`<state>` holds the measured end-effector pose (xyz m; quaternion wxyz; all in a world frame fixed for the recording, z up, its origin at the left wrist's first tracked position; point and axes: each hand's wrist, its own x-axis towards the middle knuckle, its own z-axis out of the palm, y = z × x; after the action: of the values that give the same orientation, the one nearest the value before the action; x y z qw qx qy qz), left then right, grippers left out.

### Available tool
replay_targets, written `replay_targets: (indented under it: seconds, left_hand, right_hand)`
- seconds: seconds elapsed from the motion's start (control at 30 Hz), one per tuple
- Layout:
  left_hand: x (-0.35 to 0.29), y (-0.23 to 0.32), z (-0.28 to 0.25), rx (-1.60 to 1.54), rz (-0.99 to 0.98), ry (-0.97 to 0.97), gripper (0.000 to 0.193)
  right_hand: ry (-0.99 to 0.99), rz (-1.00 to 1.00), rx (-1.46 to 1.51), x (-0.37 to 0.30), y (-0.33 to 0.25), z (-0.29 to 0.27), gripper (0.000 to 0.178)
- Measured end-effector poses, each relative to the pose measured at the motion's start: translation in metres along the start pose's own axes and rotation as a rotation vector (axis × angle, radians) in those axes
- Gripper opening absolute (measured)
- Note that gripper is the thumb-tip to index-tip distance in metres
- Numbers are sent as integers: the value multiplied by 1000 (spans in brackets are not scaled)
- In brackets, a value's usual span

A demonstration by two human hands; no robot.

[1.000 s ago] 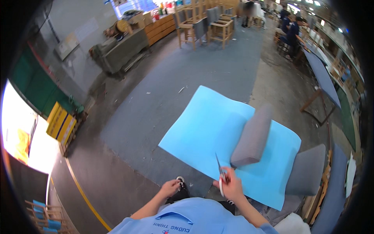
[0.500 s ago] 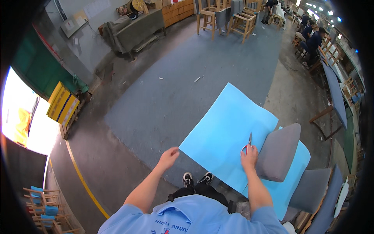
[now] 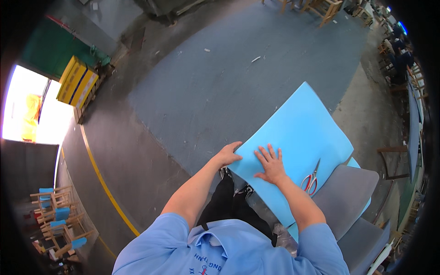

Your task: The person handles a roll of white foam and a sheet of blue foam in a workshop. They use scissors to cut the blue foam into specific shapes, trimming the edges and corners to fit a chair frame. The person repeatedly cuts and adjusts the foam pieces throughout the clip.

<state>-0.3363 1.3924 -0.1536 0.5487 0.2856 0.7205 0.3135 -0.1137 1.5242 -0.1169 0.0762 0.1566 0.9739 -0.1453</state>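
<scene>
A light blue foam sheet (image 3: 302, 123) lies spread out in front of me, its far part curving downward. My left hand (image 3: 228, 155) has hold of the sheet's near left edge; some of its fingers are hidden there. Flat on top of the sheet, with fingers spread, rests my right hand (image 3: 272, 167), holding nothing. Red-handled scissors (image 3: 311, 179) lie on the foam to the right of that hand, blades pointing away from me. Beside the scissors, a grey cushion (image 3: 344, 197) sits over the sheet's right side.
Another grey padded piece (image 3: 366, 243) is at the lower right. Yellow boxes (image 3: 75, 85) stand on a pallet at the left, near a bright doorway. Wooden chair frames with blue pads (image 3: 57, 217) are stacked at lower left. People sit working at the far right.
My right hand has let go of the scissors, which now lie on the sheet, and has moved left onto the foam. My left hand has come onto the sheet's edge. The view has shifted.
</scene>
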Motion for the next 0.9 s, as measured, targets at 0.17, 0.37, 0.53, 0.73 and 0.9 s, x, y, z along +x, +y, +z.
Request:
replay_targets:
  seconds: [0.17,0.37,0.53,0.73,0.9]
  left_hand:
    - [-13,14,16,513,84,170,88]
    - [-20,18,67,863,520,166,97]
    - [-1,-8,87,842,557,293,90]
    - [7,-19,85,737,616,244,64]
    - [5,-29,81,641,574,271,47]
  right_hand:
    - [58,16,38,3,6,17,90]
    - [85,56,86,10,4,21,81]
    - [249,197,389,-12,8,-8,65]
    - [382,981,267,-149,69,-10,52]
    - [231,1037,329,-169,75,16,64]
